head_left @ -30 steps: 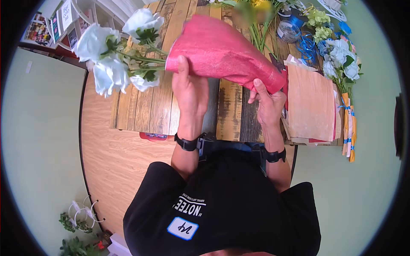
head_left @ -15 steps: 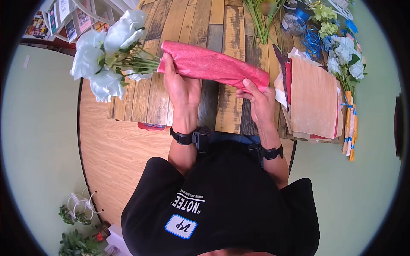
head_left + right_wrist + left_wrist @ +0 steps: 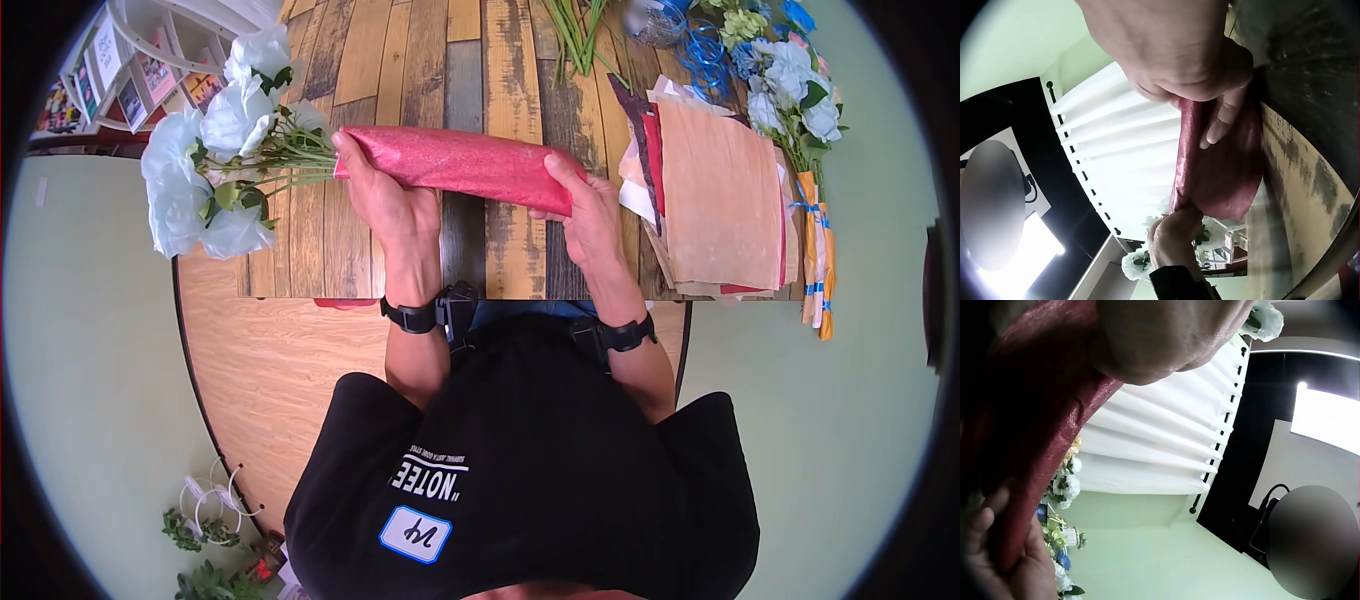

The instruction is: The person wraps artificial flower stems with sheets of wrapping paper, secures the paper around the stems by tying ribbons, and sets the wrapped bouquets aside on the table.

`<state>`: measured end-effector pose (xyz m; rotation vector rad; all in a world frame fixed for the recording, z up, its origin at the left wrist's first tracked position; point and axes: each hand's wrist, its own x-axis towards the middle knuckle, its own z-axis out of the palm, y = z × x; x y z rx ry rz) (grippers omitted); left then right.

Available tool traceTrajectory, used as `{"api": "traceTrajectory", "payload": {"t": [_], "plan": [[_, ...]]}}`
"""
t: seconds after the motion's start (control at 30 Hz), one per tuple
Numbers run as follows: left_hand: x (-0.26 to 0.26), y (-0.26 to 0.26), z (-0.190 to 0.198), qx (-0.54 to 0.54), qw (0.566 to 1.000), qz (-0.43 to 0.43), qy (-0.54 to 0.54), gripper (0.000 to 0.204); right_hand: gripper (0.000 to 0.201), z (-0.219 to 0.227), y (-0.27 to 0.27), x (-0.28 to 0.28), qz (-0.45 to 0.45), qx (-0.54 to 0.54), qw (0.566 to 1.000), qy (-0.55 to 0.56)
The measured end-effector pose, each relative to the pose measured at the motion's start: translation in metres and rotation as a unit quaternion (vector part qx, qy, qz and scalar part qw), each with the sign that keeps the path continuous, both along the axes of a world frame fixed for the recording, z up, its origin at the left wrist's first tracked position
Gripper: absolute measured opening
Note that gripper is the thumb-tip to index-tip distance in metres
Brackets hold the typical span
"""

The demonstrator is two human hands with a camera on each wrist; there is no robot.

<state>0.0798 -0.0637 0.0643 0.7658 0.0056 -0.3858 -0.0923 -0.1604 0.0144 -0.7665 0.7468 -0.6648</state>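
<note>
A bouquet of pale blue-white artificial roses (image 3: 240, 115) lies sideways over the table, its green stems running into a rolled sheet of red wrapping paper (image 3: 450, 160). My left hand (image 3: 395, 205) grips the wrap at the flower end, thumb on top. At the narrow end my right hand (image 3: 590, 215) holds the paper with the thumb over it and fingers beneath. In the right wrist view the fingers (image 3: 1225, 119) curl round the red paper (image 3: 1222, 169), and the left hand (image 3: 1175, 237) shows at its far end. The stem ends are hidden inside the roll.
On the wooden table (image 3: 400, 60), a stack of tan wrapping sheets (image 3: 720, 200) lies at the right. Beyond it are a smaller wrapped bouquet (image 3: 800, 100) and curled blue ribbon (image 3: 705, 60). Loose green stems (image 3: 575, 35) lie at the back. A white shelf (image 3: 150, 65) stands at the far left.
The red wrap has gone from a wide cone to a slimmer, tighter roll. Both hands and the bouquet have moved left in the head view, still gripping its two ends.
</note>
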Motion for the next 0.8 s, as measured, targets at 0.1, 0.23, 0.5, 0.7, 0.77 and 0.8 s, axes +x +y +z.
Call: {"api": "traceTrajectory", "payload": {"t": [0.1,0.23,0.5,0.7,0.77,0.8], "plan": [[0.002,-0.001,-0.004,0.000,1.000,0.004,0.010,0.039,0.036,-0.004,0.005,-0.005,0.013,0.007,1.000,0.019],[0.005,-0.003,-0.011,0.004,1.000,0.003,0.014,0.036,0.037,0.005,0.004,-0.018,0.083,-0.021,0.992,0.092],[-0.006,-0.011,-0.005,0.041,0.999,0.022,0.000,0.040,0.032,0.067,0.038,-0.017,-0.099,-0.634,0.722,0.257],[-0.029,-0.012,0.001,0.045,0.999,-0.021,0.001,0.043,0.041,0.047,0.046,0.034,-0.015,-0.767,0.582,0.268],[-0.030,-0.008,-0.002,0.045,0.998,-0.048,-0.010,0.045,0.042,0.037,0.043,0.038,0.060,-0.746,0.573,0.333],[-0.030,-0.009,-0.002,0.038,0.999,-0.029,0.004,0.043,0.035,0.029,0.039,0.039,0.028,-0.777,0.545,0.313]]}}
